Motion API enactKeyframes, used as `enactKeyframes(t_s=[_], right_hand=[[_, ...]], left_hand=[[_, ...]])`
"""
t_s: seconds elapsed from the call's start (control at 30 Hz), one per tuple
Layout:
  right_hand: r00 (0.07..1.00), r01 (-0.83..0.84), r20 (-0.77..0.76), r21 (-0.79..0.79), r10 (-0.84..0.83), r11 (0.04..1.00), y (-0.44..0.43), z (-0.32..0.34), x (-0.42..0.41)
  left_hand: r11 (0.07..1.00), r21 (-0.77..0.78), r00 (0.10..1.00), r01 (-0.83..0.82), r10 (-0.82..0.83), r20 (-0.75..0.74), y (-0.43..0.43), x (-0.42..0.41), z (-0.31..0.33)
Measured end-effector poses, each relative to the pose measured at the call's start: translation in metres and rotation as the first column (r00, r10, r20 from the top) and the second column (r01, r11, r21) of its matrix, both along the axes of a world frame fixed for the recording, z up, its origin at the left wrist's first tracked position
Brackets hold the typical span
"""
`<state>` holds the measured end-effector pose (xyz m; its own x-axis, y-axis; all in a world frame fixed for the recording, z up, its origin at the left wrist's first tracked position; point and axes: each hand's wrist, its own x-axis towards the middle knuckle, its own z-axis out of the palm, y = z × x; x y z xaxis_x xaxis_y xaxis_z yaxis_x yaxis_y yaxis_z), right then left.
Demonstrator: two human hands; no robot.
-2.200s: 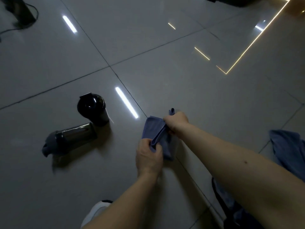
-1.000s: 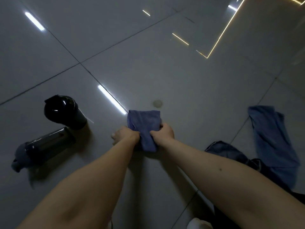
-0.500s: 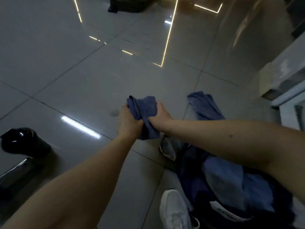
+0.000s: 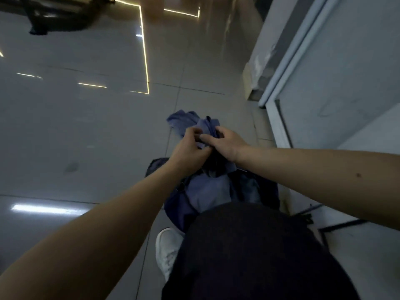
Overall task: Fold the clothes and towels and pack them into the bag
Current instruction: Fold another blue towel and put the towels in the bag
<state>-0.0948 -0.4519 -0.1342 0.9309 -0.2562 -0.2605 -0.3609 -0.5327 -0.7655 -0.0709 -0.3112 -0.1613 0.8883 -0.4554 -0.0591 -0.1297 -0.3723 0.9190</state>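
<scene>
Soft blue towel, bunched and creased, gripped from both sides: left hand curled shut around its near-left folds, right hand pinching its right edge. Held just above the dark blue bag, mouth open, limp cloth inside. Bag's near part hidden behind a dark trouser leg; white shoe partly covered. Another blue cloth half hidden beyond the hands. Glossy tiled floor open to the left; pale wall close on the right.

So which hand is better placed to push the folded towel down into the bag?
Probably the right hand: it lies on top of the towel above the bag; the left hand grips its side.
</scene>
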Motion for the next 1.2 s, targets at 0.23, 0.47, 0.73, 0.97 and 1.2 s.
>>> enactKeyframes(t_s=[0.23,0.47,0.73,0.97,1.2], right_hand=[[0.984,0.178,0.001,-0.117,-0.179,0.977,-0.052,-0.032,-0.08],[0.984,0.17,-0.077,0.108,-0.162,0.979,-0.045,-0.056,-0.113],[0.991,0.067,-0.114,0.017,-0.065,0.998,-0.083,-0.072,-0.146],[0.808,-0.587,-0.402,-0.615,0.431,0.527,-0.1,-0.095,-0.181],[0.809,-0.473,-0.124,-0.717,0.574,0.512,-0.111,-0.095,-0.213]], left_hand=[[0.981,-0.104,0.928,0.164,-0.189,-0.32,-0.05,-0.027,-0.015],[0.993,-0.012,0.887,0.122,-0.114,-0.448,-0.075,-0.042,-0.051],[0.948,0.301,0.975,0.104,-0.038,-0.218,-0.08,-0.044,-0.064],[0.907,0.388,0.975,0.163,-0.088,-0.204,-0.075,-0.049,-0.055],[0.87,0.44,0.973,0.224,-0.172,-0.155,-0.085,-0.064,-0.052]])
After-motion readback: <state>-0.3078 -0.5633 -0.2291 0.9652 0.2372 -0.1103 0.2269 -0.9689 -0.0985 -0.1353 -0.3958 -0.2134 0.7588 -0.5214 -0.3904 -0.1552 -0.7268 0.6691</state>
